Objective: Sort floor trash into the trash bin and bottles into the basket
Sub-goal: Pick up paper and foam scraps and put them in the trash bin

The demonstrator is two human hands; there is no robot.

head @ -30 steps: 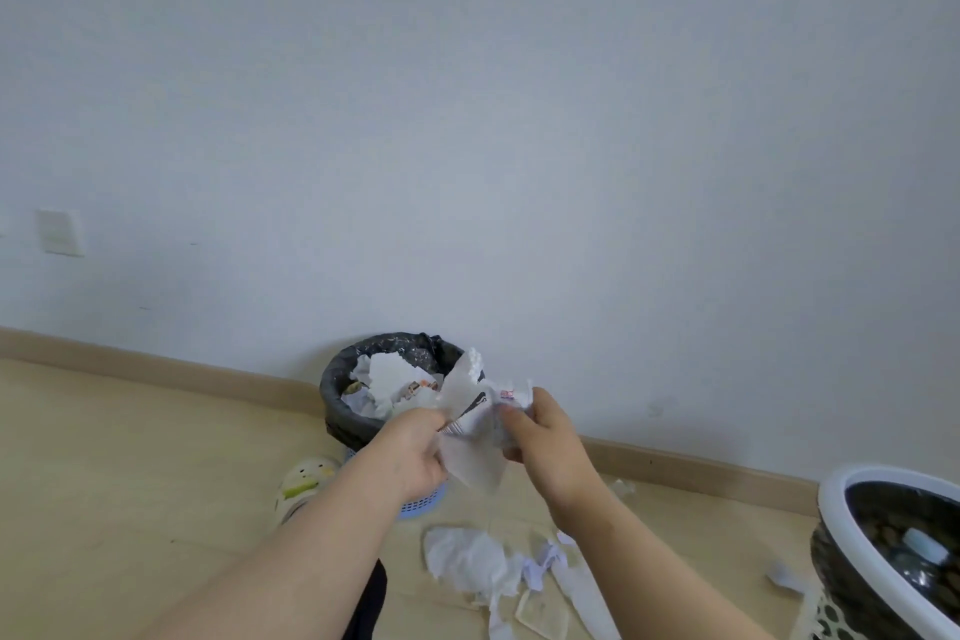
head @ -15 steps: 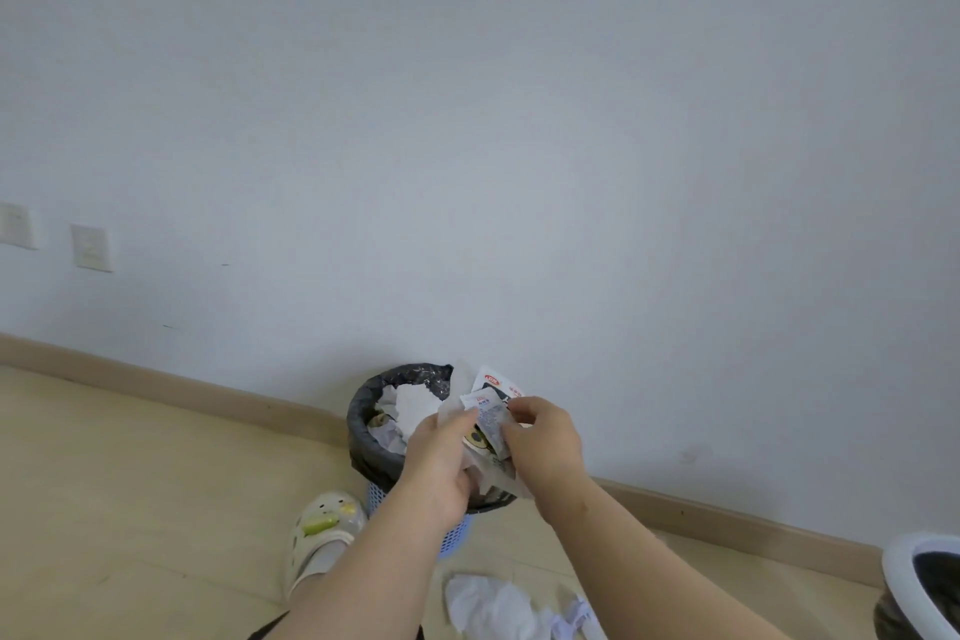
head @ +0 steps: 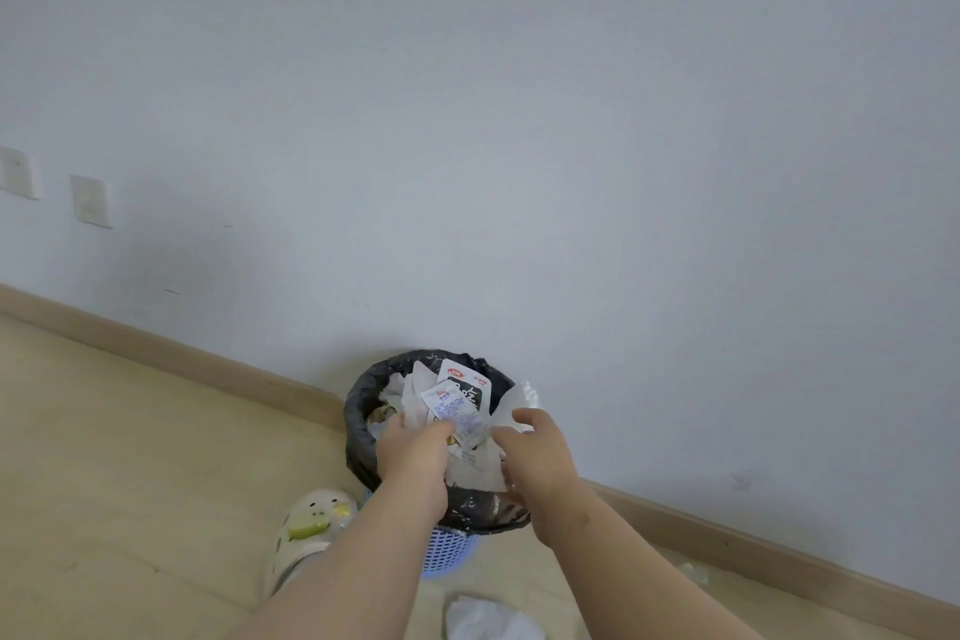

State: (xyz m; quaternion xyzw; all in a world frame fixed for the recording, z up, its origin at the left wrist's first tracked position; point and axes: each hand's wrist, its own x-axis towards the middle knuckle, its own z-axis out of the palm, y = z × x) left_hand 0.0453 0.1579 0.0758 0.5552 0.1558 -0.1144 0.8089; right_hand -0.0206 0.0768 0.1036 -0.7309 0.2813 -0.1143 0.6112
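Observation:
A blue plastic trash bin (head: 449, 548) lined with a black bag (head: 361, 411) stands against the wall, filled with white paper. Both my hands are over its opening. My left hand (head: 415, 452) and my right hand (head: 540, 457) grip a bundle of crumpled white paper and printed wrappers (head: 457, 405), which sits on top of the trash inside the rim. My forearms hide the bin's near rim. No bottle or basket is in view.
A white shoe with green trim (head: 311, 530) stands on the floor just left of the bin. Crumpled white paper (head: 488, 618) lies on the wooden floor below the bin, and a small scrap (head: 693, 574) lies near the baseboard. Two wall sockets (head: 91, 200) are at the left.
Both hands have carried the paper bundle forward and down into the bin's opening. The view has shifted left, and the white basket at the right has left the frame.

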